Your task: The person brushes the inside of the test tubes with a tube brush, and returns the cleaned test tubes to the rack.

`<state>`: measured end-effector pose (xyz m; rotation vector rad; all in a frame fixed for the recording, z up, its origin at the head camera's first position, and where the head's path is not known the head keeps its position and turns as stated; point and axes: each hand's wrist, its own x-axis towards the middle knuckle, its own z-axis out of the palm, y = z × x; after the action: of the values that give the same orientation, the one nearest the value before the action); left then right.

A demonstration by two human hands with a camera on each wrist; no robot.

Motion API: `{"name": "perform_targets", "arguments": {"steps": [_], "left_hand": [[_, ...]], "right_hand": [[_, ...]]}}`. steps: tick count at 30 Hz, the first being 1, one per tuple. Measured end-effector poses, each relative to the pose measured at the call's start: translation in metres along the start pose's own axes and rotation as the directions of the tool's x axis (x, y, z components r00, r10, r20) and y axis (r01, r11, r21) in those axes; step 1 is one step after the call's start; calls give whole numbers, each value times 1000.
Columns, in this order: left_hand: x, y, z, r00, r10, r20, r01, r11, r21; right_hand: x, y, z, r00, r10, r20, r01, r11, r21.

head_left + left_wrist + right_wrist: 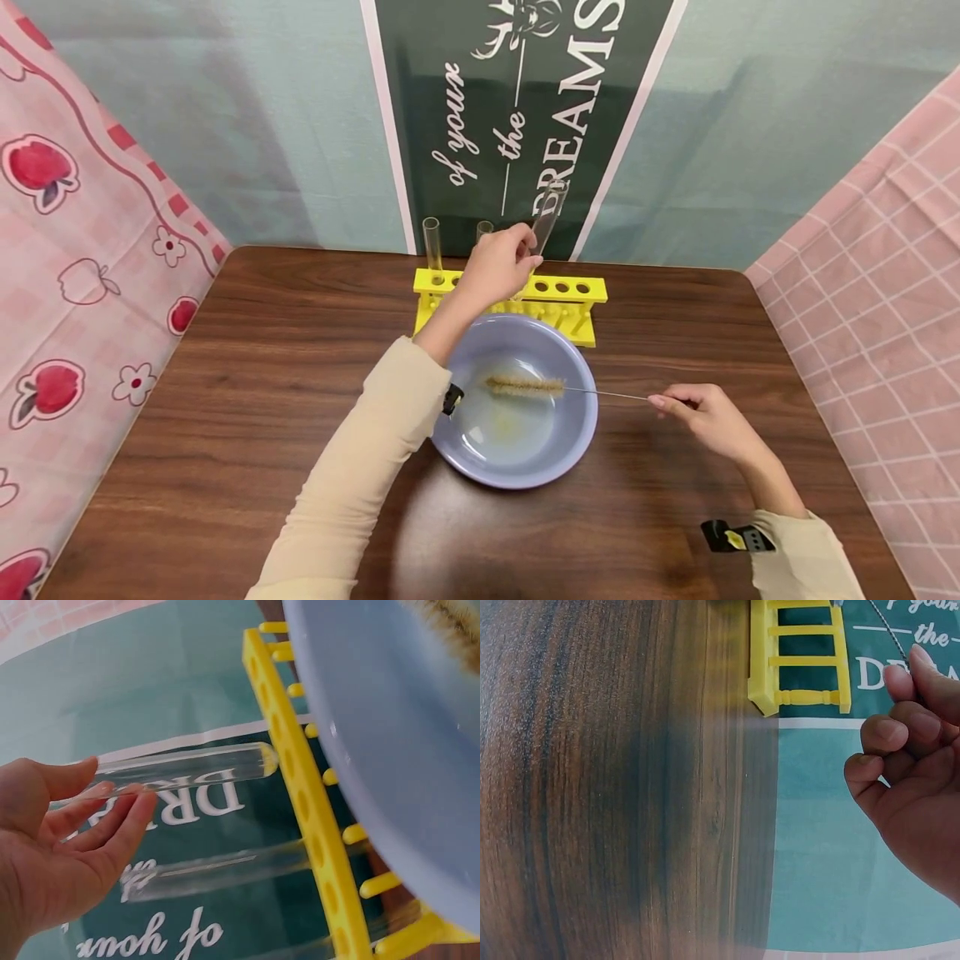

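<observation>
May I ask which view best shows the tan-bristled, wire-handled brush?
The head view, where the brush shows both bristles and wire up to the right hand. The left wrist view catches only some bristles, top right; the right wrist view, only part of the wire.

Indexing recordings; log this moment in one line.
left hand: holds test tube at yellow test-tube rack | right hand: holds test-tube brush by wire handle | bristles: at lavender basin
</observation>
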<state>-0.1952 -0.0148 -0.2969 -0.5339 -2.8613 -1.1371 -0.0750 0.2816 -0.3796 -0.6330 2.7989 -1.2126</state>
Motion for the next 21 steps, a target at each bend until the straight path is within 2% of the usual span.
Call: {"name": "perform_targets", "arguments": {"steps": [3, 5, 10, 13, 19, 21], "left_hand": [[-8, -2, -10, 1000, -1, 21, 1, 1000, -1], [-13, -6, -16, 1000, 4, 16, -4, 1000, -16], [-27, -13, -34, 999, 24, -45, -27, 998, -58], [-36, -19, -45, 997, 22, -76, -26, 998, -63], [-53, -34, -63, 994, -8, -109, 7, 1000, -14], [-58, -38, -68, 994, -17, -109, 17, 1000, 0]], "right_hand": [[0, -6, -2, 1000, -17, 17, 16, 999, 28], [-1, 1, -1, 999, -29, 27, 28, 999, 41], [-5, 30, 1, 996, -60, 65, 55, 995, 79], [-7, 38, 1, 994, -67, 83, 58, 993, 102], [-7, 41, 1, 994, -68, 82, 61, 994, 90], [-6, 31, 0, 995, -63, 77, 57, 995, 78]]}}
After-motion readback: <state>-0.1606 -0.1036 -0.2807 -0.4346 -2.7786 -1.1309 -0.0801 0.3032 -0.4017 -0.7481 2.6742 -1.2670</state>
